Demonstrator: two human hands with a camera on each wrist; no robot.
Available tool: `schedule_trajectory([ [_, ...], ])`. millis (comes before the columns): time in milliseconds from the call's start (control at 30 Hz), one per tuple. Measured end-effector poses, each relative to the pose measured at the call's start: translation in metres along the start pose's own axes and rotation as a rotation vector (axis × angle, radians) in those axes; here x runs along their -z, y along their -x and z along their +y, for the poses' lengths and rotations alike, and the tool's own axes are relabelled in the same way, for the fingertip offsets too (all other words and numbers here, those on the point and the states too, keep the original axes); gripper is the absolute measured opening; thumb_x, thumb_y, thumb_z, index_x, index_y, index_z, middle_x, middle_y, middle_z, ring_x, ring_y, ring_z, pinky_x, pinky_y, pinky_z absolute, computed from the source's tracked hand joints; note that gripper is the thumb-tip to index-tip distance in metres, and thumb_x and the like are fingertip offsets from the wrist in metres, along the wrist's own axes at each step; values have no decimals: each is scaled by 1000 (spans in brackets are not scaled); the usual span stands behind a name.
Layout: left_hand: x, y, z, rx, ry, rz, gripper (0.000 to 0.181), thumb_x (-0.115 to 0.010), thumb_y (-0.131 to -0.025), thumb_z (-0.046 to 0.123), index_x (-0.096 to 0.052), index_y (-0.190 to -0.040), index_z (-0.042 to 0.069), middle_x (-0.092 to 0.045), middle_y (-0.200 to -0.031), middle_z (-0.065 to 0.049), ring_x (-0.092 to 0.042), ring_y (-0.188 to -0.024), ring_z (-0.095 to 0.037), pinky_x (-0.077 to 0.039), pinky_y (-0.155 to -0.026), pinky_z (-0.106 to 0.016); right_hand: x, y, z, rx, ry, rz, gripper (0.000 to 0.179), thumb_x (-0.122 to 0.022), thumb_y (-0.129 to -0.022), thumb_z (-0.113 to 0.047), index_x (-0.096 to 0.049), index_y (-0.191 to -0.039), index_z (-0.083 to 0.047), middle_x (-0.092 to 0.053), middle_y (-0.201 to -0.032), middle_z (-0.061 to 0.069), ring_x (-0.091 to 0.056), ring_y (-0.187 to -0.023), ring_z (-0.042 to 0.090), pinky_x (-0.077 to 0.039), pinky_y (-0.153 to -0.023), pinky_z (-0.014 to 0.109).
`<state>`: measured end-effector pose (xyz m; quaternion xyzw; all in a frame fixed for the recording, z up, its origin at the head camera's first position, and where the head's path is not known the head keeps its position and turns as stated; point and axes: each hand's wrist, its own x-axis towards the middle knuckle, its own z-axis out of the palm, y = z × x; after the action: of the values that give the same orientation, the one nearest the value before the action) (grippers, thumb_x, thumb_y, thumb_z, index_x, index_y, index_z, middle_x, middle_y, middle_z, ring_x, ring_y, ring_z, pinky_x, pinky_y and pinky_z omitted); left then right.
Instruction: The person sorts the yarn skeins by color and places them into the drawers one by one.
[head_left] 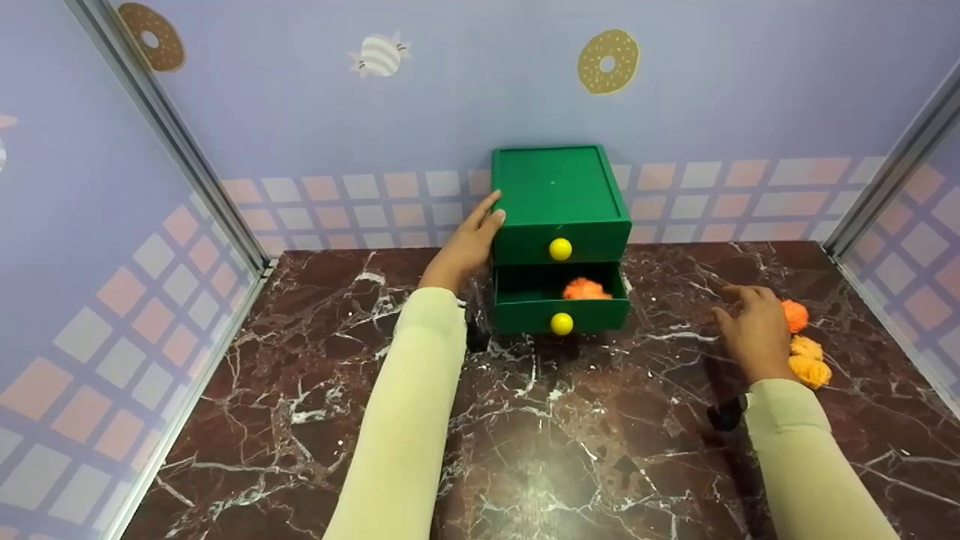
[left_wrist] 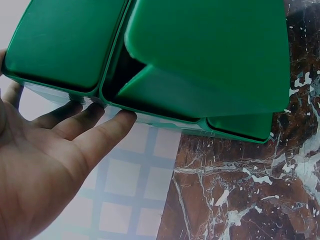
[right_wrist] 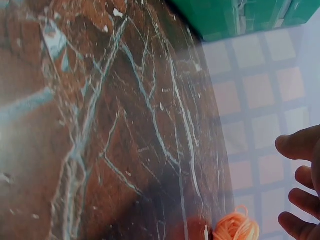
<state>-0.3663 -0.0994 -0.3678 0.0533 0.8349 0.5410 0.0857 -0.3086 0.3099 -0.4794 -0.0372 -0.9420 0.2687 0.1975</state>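
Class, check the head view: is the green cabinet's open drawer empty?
No, an orange fluffy bundle lies inside the open drawer.

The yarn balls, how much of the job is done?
Looks partly done. Done: orange yarn sits in the open drawer. In hand: the left hand touches the box; the right hand, holding nothing, is near the loose balls. Left: an orange ball and two yellow balls on the table, probably to go in too.

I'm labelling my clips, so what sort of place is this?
Probably a staged booth: patterned wall panels enclose three visible sides of a dark marbled surface, with metal strips at the corners.
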Motion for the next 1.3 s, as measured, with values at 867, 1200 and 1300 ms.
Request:
schedule_trajectory([
  [867,0,-3,-2,-21,-47,16,53,-33,-101,57,-17,-151,50,-19,-163,3,-20,-150,-28,-19,-119,-54,-3,-6,35,-35,129,-198,58,-64,-87,-12,-46,-137,11,-39,-135,41,-34,-125,61,-29,-104,69],
  [1200,0,-1,0,-6,-25,20,52,-33,-101,57,-18,-150,52,-17,-163,5,-20,-149,-28,-20,-118,-55,-6,-2,41,-50,159,-155,51,-58,-83,-2,-49,-131,16,-46,-126,42,-44,-106,61,-34,-98,68],
  [1300,0,-1,0,-6,-15,20,52,-34,-101,56,-18,-150,52,-17,-163,4,-21,-149,-29,-22,-118,-55,-8,0,43,-43,178,-127,46,-59,-83,1,-53,-125,17,-48,-121,41,-46,-98,60,-36,-94,67],
])
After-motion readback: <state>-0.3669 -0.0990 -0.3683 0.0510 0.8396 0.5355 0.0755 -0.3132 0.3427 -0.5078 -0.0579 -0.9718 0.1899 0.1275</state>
